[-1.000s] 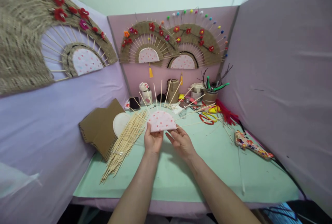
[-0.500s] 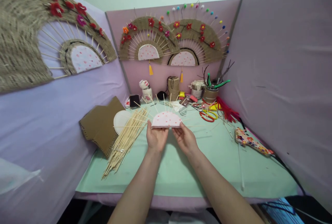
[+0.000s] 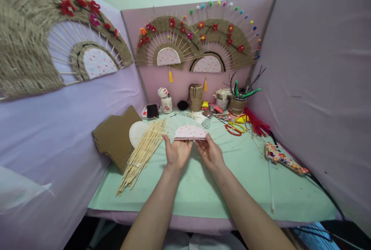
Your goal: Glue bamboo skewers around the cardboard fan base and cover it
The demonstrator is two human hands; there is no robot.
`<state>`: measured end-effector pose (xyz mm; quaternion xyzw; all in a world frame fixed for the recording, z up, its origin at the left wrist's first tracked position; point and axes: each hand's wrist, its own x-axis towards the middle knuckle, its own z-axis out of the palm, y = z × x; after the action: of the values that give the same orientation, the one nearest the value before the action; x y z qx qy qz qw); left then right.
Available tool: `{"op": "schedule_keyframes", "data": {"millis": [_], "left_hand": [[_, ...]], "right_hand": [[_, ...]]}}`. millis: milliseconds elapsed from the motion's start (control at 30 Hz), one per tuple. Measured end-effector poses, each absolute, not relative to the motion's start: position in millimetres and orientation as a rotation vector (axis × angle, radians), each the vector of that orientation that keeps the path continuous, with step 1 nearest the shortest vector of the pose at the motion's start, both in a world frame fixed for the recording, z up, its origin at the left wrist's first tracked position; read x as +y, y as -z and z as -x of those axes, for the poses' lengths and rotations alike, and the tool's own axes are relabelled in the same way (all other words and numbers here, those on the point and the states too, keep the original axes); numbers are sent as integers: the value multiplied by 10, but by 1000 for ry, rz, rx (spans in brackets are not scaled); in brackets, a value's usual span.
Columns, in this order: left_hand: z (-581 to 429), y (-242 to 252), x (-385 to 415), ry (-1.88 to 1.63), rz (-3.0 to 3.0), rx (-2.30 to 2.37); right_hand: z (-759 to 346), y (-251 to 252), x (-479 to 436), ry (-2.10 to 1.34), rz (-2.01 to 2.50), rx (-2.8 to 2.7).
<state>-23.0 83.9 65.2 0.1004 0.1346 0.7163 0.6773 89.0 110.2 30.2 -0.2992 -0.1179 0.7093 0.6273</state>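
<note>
A pink-dotted white half-circle fan base (image 3: 190, 131) with thin bamboo sticks fanning out from its curved edge is held above the table, tilted away from me. My right hand (image 3: 211, 152) grips its right corner, thumb on top and fingers underneath. Palm up beneath its left part is my left hand (image 3: 177, 153), with the thumb spread away from the piece and the fingers stretched out under its straight edge. A bundle of bamboo sticks (image 3: 142, 155) lies to the left, overlapping a white rounded piece (image 3: 135, 134).
Brown cardboard (image 3: 116, 136) lies at the left. Red-and-yellow scissors (image 3: 235, 128) and a flower-patterned glue gun (image 3: 285, 159) rest at the right. Along the back stand a twine spool (image 3: 196, 98) and a tool pot (image 3: 237, 105). Finished fans (image 3: 237, 35) hang on the back panel.
The fan base has tipped back, so its sticks lie flatter. My left thumb has come away from its left corner. The view has shifted slightly.
</note>
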Motion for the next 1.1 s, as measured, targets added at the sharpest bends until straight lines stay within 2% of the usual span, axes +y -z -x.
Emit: {"op": "schedule_keyframes", "data": {"millis": [500,733,1100], "left_hand": [[268,-586,904,-1555,-302,417],[224,-551,938,-1679,-252,671],[148,-470,920,-1760,-317,732]], "right_hand": [[-930,-372,1097,-1555,766,-249],[-919,-342,1088,-1542,789,-286],[-893,-337,1076,-1599,758,-277]]}}
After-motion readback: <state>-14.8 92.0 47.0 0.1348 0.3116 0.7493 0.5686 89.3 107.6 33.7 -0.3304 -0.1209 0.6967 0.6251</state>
